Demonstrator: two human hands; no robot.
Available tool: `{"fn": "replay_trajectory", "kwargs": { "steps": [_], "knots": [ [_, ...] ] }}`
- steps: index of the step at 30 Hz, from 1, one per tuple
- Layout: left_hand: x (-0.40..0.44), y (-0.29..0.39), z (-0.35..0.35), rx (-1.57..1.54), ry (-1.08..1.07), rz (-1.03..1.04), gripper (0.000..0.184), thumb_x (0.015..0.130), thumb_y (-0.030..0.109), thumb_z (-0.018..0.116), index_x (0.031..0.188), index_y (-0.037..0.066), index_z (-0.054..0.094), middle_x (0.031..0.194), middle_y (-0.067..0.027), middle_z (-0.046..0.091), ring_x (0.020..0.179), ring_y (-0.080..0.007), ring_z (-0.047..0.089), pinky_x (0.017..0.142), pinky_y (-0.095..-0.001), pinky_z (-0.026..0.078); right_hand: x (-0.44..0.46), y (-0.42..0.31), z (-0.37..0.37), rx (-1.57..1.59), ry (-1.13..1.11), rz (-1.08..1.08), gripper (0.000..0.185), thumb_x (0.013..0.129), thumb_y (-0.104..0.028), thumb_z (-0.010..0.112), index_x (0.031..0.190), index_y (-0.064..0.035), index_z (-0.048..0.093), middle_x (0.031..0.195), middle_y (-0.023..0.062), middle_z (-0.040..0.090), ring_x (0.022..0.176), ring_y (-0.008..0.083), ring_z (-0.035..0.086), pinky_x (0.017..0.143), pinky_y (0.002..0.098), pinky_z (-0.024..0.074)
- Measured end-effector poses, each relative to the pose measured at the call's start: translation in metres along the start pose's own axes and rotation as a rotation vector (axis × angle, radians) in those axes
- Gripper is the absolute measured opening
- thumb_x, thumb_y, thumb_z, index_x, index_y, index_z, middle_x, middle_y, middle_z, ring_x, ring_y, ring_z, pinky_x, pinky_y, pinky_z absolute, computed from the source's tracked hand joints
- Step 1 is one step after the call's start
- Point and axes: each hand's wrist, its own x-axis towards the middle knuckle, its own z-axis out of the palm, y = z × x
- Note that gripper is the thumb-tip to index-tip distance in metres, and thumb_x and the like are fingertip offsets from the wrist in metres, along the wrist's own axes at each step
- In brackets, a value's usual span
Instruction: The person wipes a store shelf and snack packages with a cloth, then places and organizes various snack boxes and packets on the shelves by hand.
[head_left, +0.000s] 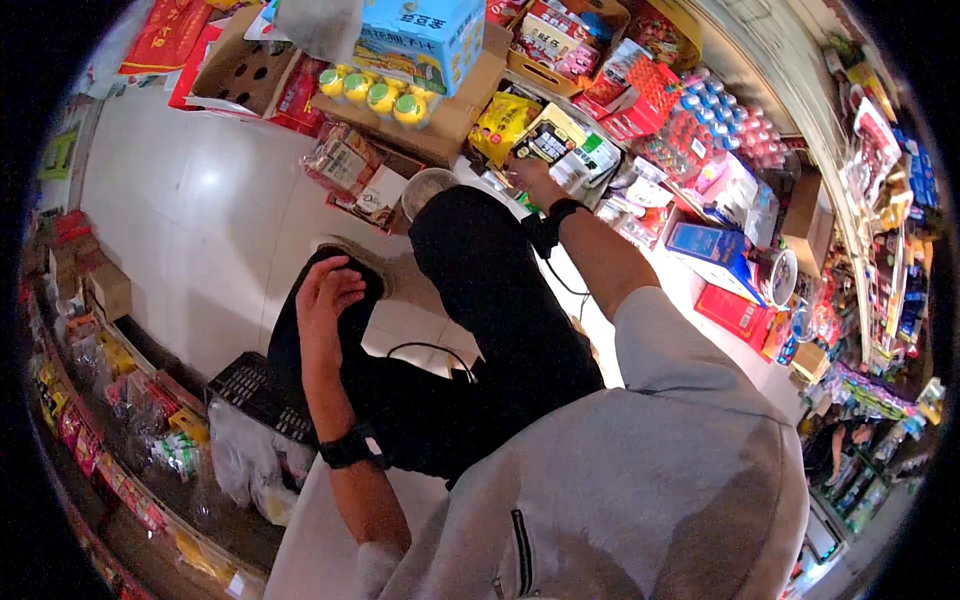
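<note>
My right hand (530,180) reaches forward, its fingers closed at the lower edge of a black-and-cream snack packet (550,137); the grip is small in view. A yellow bag (505,125) lies just left of that packet, and a white-and-green packet (597,155) lies to its right. Below the hand, more packets are partly hidden by my arm. My left hand (325,292) hovers over or rests on my left knee, fingers loosely bent and apart, holding nothing. Both wrists wear black bands. A round clear tub (428,190) stands by my right knee.
An open carton of brown boxes (345,165) sits on the tiled floor (190,210). Yellow-capped jars (380,97) and a blue carton (420,40) stand behind it. Shrink-wrapped bottles (720,115) are at right. A black basket (260,395) and shelves flank my left. Another person (835,445) is far right.
</note>
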Motion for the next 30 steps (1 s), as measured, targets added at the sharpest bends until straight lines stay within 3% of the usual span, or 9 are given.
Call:
{"fn": "replay_trajectory", "kwargs": {
  "steps": [3, 5, 6, 9, 11, 14, 18, 24, 30],
  "knots": [
    [0.011, 0.007, 0.011, -0.026, 0.013, 0.000, 0.025, 0.099, 0.019, 0.048, 0.114, 0.002, 0.059, 0.094, -0.0092, 0.066, 0.085, -0.0177, 0.064, 0.078, -0.0298, 0.052, 0.007, -0.002, 0.016, 0.261, -0.041, 0.007, 0.019, 0.084, -0.012, 0.066, 0.068, -0.0059, 0.057, 0.057, 0.0012, 0.048, 0.046, 0.0142, 0.044, 0.043, 0.0299, 0.0349],
    [0.021, 0.011, 0.017, -0.031, 0.016, 0.014, 0.025, 0.099, 0.018, 0.048, 0.114, 0.002, 0.059, 0.093, -0.0091, 0.066, 0.084, -0.0174, 0.064, 0.077, -0.0297, 0.052, 0.017, -0.011, 0.024, 0.227, 0.100, 0.157, 0.017, 0.082, -0.013, 0.073, 0.086, -0.0003, 0.063, 0.069, 0.0069, 0.060, 0.053, 0.0168, 0.055, 0.046, 0.0279, 0.0444],
    [0.026, 0.012, 0.019, -0.033, 0.013, 0.012, 0.024, 0.099, 0.018, 0.048, 0.114, 0.002, 0.059, 0.093, -0.0088, 0.066, 0.084, -0.0170, 0.064, 0.077, -0.0294, 0.052, 0.012, -0.005, 0.016, 0.069, -0.045, -0.057, 0.013, 0.085, -0.008, 0.062, 0.072, -0.0058, 0.059, 0.062, 0.0017, 0.052, 0.047, 0.0131, 0.044, 0.044, 0.0300, 0.0346],
    [0.038, 0.020, 0.026, -0.020, -0.010, 0.027, 0.024, 0.099, 0.017, 0.048, 0.113, 0.002, 0.060, 0.093, -0.0081, 0.066, 0.084, -0.0160, 0.064, 0.078, -0.0286, 0.052, -0.001, -0.025, 0.028, 0.102, 0.114, -0.136, 0.008, 0.088, -0.008, 0.059, 0.079, -0.0070, 0.059, 0.062, -0.0001, 0.052, 0.050, 0.0111, 0.044, 0.045, 0.0287, 0.0359],
    [0.042, 0.025, 0.032, -0.013, -0.032, 0.043, 0.024, 0.099, 0.017, 0.048, 0.113, 0.002, 0.060, 0.092, -0.0077, 0.066, 0.084, -0.0155, 0.064, 0.078, -0.0282, 0.052, 0.001, -0.037, 0.018, 0.209, -0.063, -0.380, 0.002, 0.089, -0.010, 0.058, 0.088, -0.0090, 0.058, 0.070, -0.0002, 0.055, 0.058, 0.0115, 0.048, 0.049, 0.0279, 0.0398],
    [0.045, 0.033, 0.044, -0.007, -0.039, 0.118, 0.024, 0.099, 0.019, 0.049, 0.112, 0.002, 0.061, 0.093, -0.0067, 0.066, 0.085, -0.0153, 0.064, 0.079, -0.0276, 0.051, -0.040, -0.075, -0.005, 0.504, -0.287, -0.436, 0.007, 0.094, -0.005, 0.051, 0.096, -0.0110, 0.054, 0.096, 0.0019, 0.057, 0.083, 0.0141, 0.055, 0.068, 0.0278, 0.0475],
    [0.045, 0.048, 0.086, -0.087, -0.036, 0.195, 0.026, 0.098, 0.021, 0.052, 0.113, 0.002, 0.060, 0.102, -0.0079, 0.065, 0.095, -0.0157, 0.062, 0.084, -0.0287, 0.050, -0.147, -0.128, -0.055, 0.570, -0.443, -0.489, 0.002, 0.094, -0.008, 0.050, 0.095, -0.0076, 0.050, 0.100, 0.0046, 0.056, 0.104, 0.0187, 0.057, 0.094, 0.0398, 0.0472],
    [0.009, 0.056, 0.180, -0.228, -0.355, 0.180, 0.043, 0.095, 0.014, 0.057, 0.133, -0.001, 0.043, 0.123, -0.0142, 0.058, 0.104, -0.0248, 0.063, 0.089, -0.0355, 0.053, -0.296, -0.142, -0.087, 0.529, -0.532, -0.555, 0.008, 0.094, -0.011, 0.054, 0.098, -0.0082, 0.048, 0.101, 0.0033, 0.057, 0.098, 0.0131, 0.055, 0.087, 0.0322, 0.0457],
    [-0.042, 0.064, 0.204, -0.322, -0.437, 0.262, 0.040, 0.091, 0.003, 0.061, 0.129, -0.003, 0.049, 0.113, -0.0118, 0.062, 0.100, -0.0188, 0.063, 0.082, -0.0319, 0.056, -0.326, -0.116, -0.104, 0.645, -0.619, -0.595, 0.011, 0.094, -0.017, 0.055, 0.099, -0.0088, 0.049, 0.104, 0.0048, 0.059, 0.099, 0.0168, 0.057, 0.088, 0.0336, 0.0450]
  ]
}}
